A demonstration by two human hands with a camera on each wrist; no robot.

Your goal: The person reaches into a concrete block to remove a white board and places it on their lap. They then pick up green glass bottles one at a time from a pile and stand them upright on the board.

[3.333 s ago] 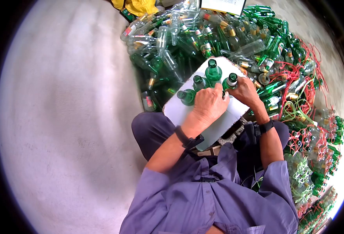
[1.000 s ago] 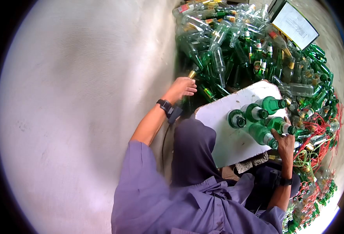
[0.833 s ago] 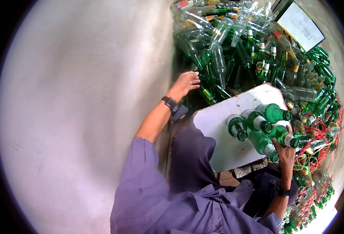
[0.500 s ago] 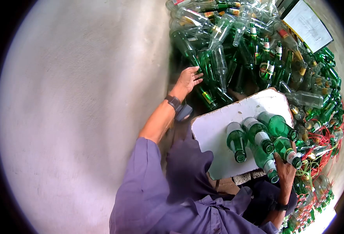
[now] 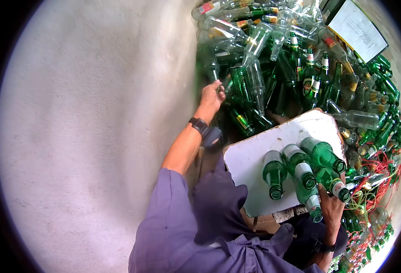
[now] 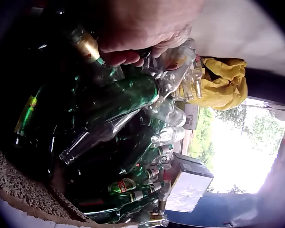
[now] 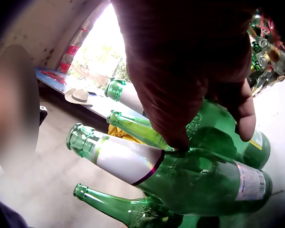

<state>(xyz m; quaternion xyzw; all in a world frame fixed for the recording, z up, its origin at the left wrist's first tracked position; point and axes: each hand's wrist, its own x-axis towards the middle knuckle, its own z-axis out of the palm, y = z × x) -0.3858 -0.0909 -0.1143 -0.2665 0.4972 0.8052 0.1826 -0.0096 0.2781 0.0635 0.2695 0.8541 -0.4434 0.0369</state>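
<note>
At the left edge of the bottle pile, my left hand (image 5: pixel 212 96) curls its fingers around the neck of a green bottle (image 5: pixel 206 59), blurred in the head view. Several green bottles stand in a cluster on a white board (image 5: pixel 250 145), one of them a white-necked bottle (image 5: pixel 273 175) at the left of the group. My right hand (image 5: pixel 333 211) holds the rightmost green bottle (image 5: pixel 330 179), its thumb and fingers on either side of the body. In the right wrist view, a green bottle with a white neck label (image 7: pixel 209 183) stands beside the thumb.
Behind the board spreads a heap of clear and green bottles (image 5: pixel 257 41). Red and green string (image 5: pixel 382 168) tangles at the right, with bundled bottles (image 5: pixel 359 236) below. A box with a white panel (image 5: pixel 358 29) stands at the back. Bare floor (image 5: pixel 95 136) lies left.
My left hand has left the bottles on the board for the pile. Its spread fingers have since curled around a bottle's neck, and that bottle has shifted. My right hand stays at the cluster.
</note>
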